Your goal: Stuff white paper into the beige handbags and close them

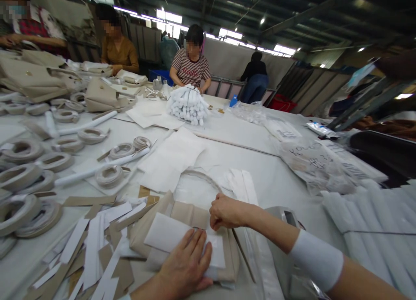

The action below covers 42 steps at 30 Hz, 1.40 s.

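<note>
A beige bag (139, 235) lies flat in front of me, with a white padding sheet (165, 233) across it. My left hand (186, 263) rests on that sheet, fingers stretched out and pressing it against the bag. Just right of it, my right hand (227, 211) is closed around a thin beige strap (208, 177). The strap arcs away beyond my fist, and its dark edge runs back toward me along the bag's right side. My palm and fingers hide the part of the strap being gripped.
Loose beige and white strips (94, 239) are heaped at left, near coiled straps (21, 150). Finished-looking bags (29, 76) stand further back. A bundle of white rolls (188, 105) sits ahead, and tied white foam (373, 222) lies right. Co-workers (190, 66) stand across the table.
</note>
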{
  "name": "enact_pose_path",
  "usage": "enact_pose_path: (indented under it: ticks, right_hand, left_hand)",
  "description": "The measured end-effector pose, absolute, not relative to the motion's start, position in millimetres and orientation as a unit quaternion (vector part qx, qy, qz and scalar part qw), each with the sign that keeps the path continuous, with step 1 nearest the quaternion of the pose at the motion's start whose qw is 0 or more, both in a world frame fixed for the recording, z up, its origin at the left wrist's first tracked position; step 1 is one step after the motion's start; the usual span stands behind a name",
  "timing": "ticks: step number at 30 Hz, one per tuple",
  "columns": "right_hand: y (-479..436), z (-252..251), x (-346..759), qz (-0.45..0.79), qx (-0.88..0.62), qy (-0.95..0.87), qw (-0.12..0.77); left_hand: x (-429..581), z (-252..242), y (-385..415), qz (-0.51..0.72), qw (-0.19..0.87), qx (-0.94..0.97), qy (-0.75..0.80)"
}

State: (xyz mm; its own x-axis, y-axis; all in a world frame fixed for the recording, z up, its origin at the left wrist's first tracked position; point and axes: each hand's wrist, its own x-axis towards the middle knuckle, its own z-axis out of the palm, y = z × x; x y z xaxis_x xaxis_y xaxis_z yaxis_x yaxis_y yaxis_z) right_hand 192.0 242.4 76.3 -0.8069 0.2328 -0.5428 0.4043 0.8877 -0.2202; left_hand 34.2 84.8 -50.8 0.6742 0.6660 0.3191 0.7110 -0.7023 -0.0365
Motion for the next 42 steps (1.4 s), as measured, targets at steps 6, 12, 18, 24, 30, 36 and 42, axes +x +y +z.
enact_pose_path:
  ticks: [6, 12, 18, 24, 30, 36, 42]
  right_hand:
    - [252, 67, 183, -0.157, 0.166, 0.926, 0.302]
    - [262, 37, 171, -0.105, 0.185, 0.926, 0.312]
    - [267, 26, 173, -0.103, 0.199, 0.929, 0.296]
    - [270, 22, 177, -0.132, 0.23, 0.921, 0.285]
    - [279, 14, 184, -0.105, 0.324, 0.907, 0.246]
    - [265, 22, 207, -0.066, 0.428, 0.886, 0.166]
    - [217, 18, 216, -0.13, 0.386, 0.907, 0.109]
  left_hand:
    - [32, -51, 89, -0.156, 0.079, -0.91, -0.375]
    - [33, -50, 92, -0.169, 0.084, -0.91, -0.369]
    - [33, -46, 97, -0.201, 0.116, -0.899, -0.37]
    - [34, -46, 97, -0.21, 0.133, -0.897, -0.366]
    - [36, -52, 96, -0.227, 0.14, -0.889, -0.371]
    - [35, -56, 95, -0.218, 0.144, -0.894, -0.365]
    - [34, -57, 92, -0.215, 0.11, -0.897, -0.371]
